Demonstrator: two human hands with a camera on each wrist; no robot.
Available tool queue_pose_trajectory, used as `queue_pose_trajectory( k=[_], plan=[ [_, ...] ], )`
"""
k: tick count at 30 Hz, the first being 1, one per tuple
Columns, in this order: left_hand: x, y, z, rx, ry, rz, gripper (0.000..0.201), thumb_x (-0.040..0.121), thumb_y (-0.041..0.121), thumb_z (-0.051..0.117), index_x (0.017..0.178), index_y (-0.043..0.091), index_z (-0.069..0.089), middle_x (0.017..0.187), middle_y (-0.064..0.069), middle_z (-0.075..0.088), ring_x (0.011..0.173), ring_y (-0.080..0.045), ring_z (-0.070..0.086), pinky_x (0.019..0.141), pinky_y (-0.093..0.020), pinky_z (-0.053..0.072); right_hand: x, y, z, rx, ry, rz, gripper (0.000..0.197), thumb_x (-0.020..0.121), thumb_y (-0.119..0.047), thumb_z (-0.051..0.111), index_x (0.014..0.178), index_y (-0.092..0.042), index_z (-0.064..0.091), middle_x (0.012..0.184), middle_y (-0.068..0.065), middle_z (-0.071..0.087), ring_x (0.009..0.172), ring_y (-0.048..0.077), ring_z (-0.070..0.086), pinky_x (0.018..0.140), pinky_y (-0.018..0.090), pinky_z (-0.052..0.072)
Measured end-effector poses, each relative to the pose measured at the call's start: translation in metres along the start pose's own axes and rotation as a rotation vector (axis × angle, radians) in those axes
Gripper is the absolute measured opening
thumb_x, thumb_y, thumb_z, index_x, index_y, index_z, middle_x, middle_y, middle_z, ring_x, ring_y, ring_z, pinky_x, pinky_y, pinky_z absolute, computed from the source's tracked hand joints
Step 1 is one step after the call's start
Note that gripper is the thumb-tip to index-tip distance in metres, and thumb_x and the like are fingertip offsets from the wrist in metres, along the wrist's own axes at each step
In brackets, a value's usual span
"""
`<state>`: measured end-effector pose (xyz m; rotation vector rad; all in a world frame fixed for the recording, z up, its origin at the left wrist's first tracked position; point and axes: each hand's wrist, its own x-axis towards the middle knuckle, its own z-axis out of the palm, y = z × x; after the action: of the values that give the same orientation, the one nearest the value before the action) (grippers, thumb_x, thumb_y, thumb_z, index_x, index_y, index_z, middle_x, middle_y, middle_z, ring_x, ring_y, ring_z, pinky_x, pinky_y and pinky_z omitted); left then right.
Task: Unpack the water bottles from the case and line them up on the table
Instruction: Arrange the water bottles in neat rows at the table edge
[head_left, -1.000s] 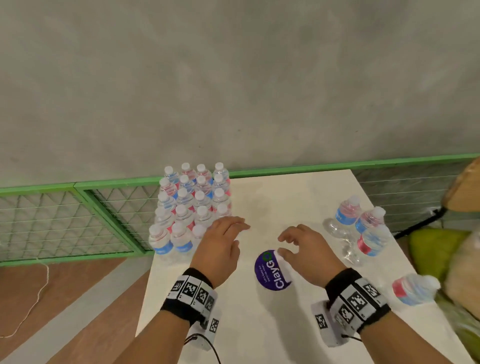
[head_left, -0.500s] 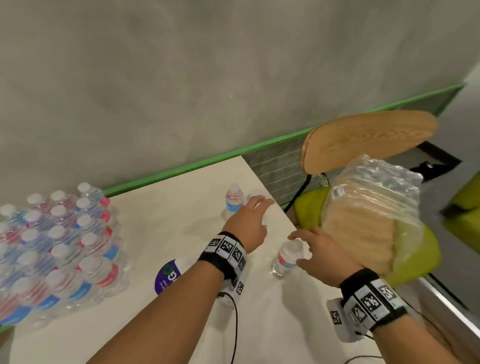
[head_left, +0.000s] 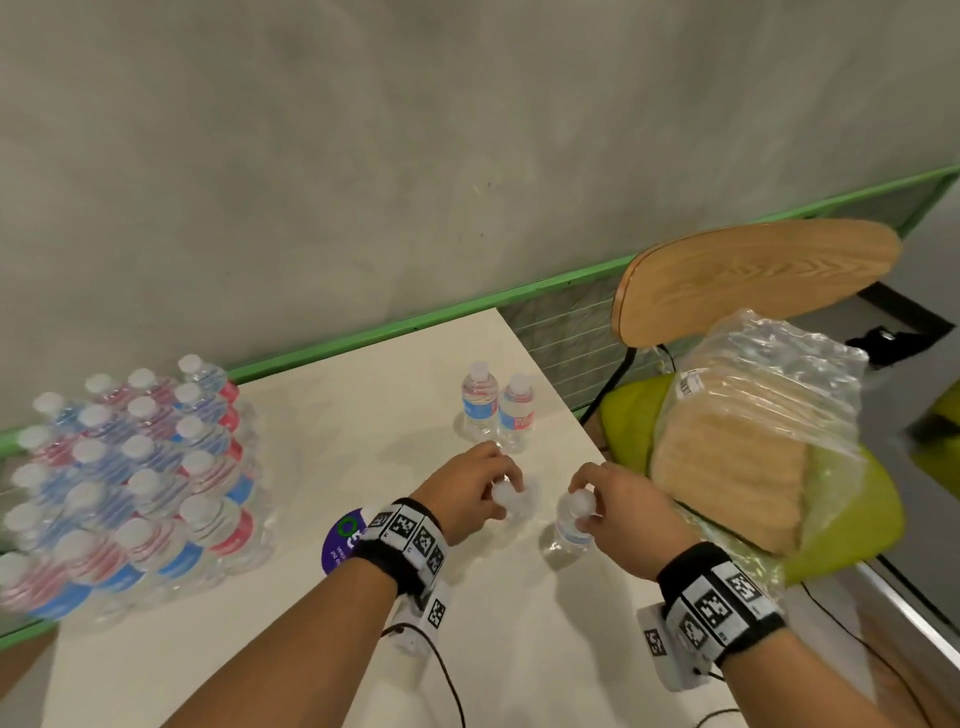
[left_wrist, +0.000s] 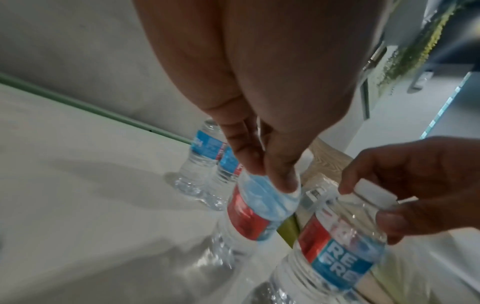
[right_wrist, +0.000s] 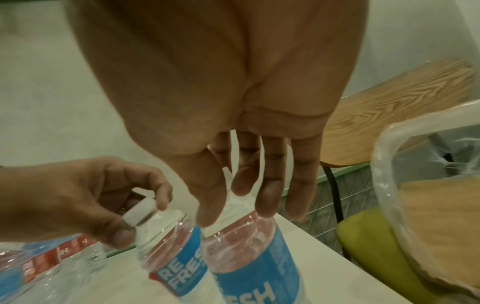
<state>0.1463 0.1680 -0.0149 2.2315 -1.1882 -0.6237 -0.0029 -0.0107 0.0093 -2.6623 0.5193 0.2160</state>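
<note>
Left grip (head_left: 470, 488) pinching a bottle (head_left: 514, 501) by its cap, right grip (head_left: 621, 506) clamped on another bottle's (head_left: 571, 525) cap just beside, both upright on desk (head_left: 363, 431), two bottles (head_left: 496, 408) beyond

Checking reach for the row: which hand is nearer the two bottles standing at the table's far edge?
Left. The left hand sits just in front of the two standing bottles; the right hand is farther off.

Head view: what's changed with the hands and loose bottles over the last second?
Both hands left the table centre and went right: the left hand now grips one clear plastic water bottle's white cap, the right hand another's. The big block of bottles stays put.
</note>
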Motion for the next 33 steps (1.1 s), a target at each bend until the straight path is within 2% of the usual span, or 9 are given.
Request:
queue_pose_trajectory(
  k=[4, 7, 11, 16, 18, 22, 26, 28, 33],
  plan=[
    [-0.067, -0.019, -0.010, -0.164, 0.176, -0.107, 0.028, 0.074, 0.027, 0.079, 0.094, 0.032, 0.061, 0.090, 0.011, 0.055, 0.076, -0.006, 0.053, 0.074, -0.021, 0.045, -0.004, -0.026, 0.011, -0.001, -0.037, -0.068, 0.026, 0.080, -0.026, 0.066, 0.102, -0.032, 0.054, 0.096, -0.011, 0.056, 0.084, 0.012, 0.057, 0.074, 0.031, 0.051],
    [-0.129, -0.039, -0.015, -0.215, 0.290, -0.211, 0.025, 0.075, 0.030, 0.077, 0.092, 0.032, 0.058, 0.091, 0.014, 0.057, 0.082, -0.003, 0.055, 0.074, -0.016, 0.045, -0.011, -0.053, 0.023, 0.077, -0.071, -0.114, 0.025, 0.078, -0.029, 0.070, 0.098, -0.033, 0.055, 0.086, -0.011, 0.059, 0.078, 0.008, 0.057, 0.071, 0.026, 0.050],
    [-0.220, -0.074, -0.017, -0.231, 0.502, -0.369, 0.028, 0.079, 0.024, 0.077, 0.093, 0.034, 0.055, 0.096, 0.016, 0.055, 0.094, -0.001, 0.056, 0.081, -0.018, 0.046, -0.026, -0.096, 0.048, 0.224, -0.141, -0.202, 0.023, 0.077, -0.030, 0.072, 0.090, -0.037, 0.055, 0.079, -0.009, 0.062, 0.074, 0.007, 0.058, 0.066, 0.021, 0.048],
    [-0.309, -0.113, -0.027, -0.250, 0.826, -0.594, 0.039, 0.073, 0.007, 0.081, 0.089, 0.032, 0.055, 0.095, 0.010, 0.059, 0.092, 0.005, 0.055, 0.079, -0.005, 0.039, -0.036, -0.157, 0.077, 0.320, -0.231, -0.311, 0.024, 0.080, -0.027, 0.075, 0.092, -0.039, 0.058, 0.084, -0.009, 0.065, 0.081, 0.005, 0.058, 0.070, 0.017, 0.048],
    [-0.335, -0.127, -0.032, -0.311, 0.917, -0.686, 0.038, 0.074, 0.008, 0.081, 0.091, 0.033, 0.057, 0.096, 0.012, 0.064, 0.091, 0.003, 0.058, 0.078, -0.010, 0.040, -0.036, -0.184, 0.092, 0.321, -0.273, -0.354, 0.025, 0.080, -0.024, 0.075, 0.092, -0.038, 0.058, 0.085, -0.009, 0.064, 0.080, 0.005, 0.058, 0.070, 0.015, 0.046],
    [-0.368, -0.162, -0.045, -0.400, 1.078, -0.834, 0.029, 0.078, 0.018, 0.079, 0.093, 0.034, 0.059, 0.091, 0.009, 0.070, 0.090, -0.012, 0.064, 0.078, -0.033, 0.050, -0.039, -0.233, 0.124, 0.289, -0.345, -0.435, 0.025, 0.081, -0.019, 0.072, 0.092, -0.035, 0.057, 0.089, -0.011, 0.062, 0.080, 0.006, 0.057, 0.072, 0.016, 0.046],
    [-0.371, -0.177, -0.059, -0.499, 1.146, -0.865, 0.027, 0.082, 0.014, 0.076, 0.088, 0.031, 0.056, 0.084, 0.012, 0.065, 0.084, -0.013, 0.062, 0.072, -0.028, 0.046, -0.043, -0.274, 0.148, 0.250, -0.378, -0.518, 0.026, 0.083, -0.019, 0.071, 0.097, -0.034, 0.055, 0.094, -0.013, 0.056, 0.085, 0.007, 0.055, 0.076, 0.019, 0.046],
    [-0.368, -0.184, -0.065, -0.507, 1.122, -0.879, 0.021, 0.083, 0.015, 0.075, 0.093, 0.024, 0.059, 0.083, 0.012, 0.063, 0.083, -0.015, 0.062, 0.068, -0.026, 0.045, -0.043, -0.291, 0.157, 0.229, -0.373, -0.549, 0.026, 0.083, -0.019, 0.069, 0.099, -0.034, 0.054, 0.095, -0.014, 0.054, 0.085, 0.006, 0.054, 0.078, 0.022, 0.047],
    [-0.360, -0.204, -0.082, -0.427, 1.012, -0.904, 0.026, 0.084, 0.025, 0.074, 0.107, 0.023, 0.061, 0.095, -0.001, 0.064, 0.087, -0.017, 0.060, 0.067, -0.025, 0.042, -0.039, -0.327, 0.172, 0.171, -0.398, -0.588, 0.027, 0.085, -0.019, 0.063, 0.105, -0.033, 0.052, 0.102, -0.010, 0.052, 0.090, 0.009, 0.054, 0.081, 0.025, 0.047]
  ],
)
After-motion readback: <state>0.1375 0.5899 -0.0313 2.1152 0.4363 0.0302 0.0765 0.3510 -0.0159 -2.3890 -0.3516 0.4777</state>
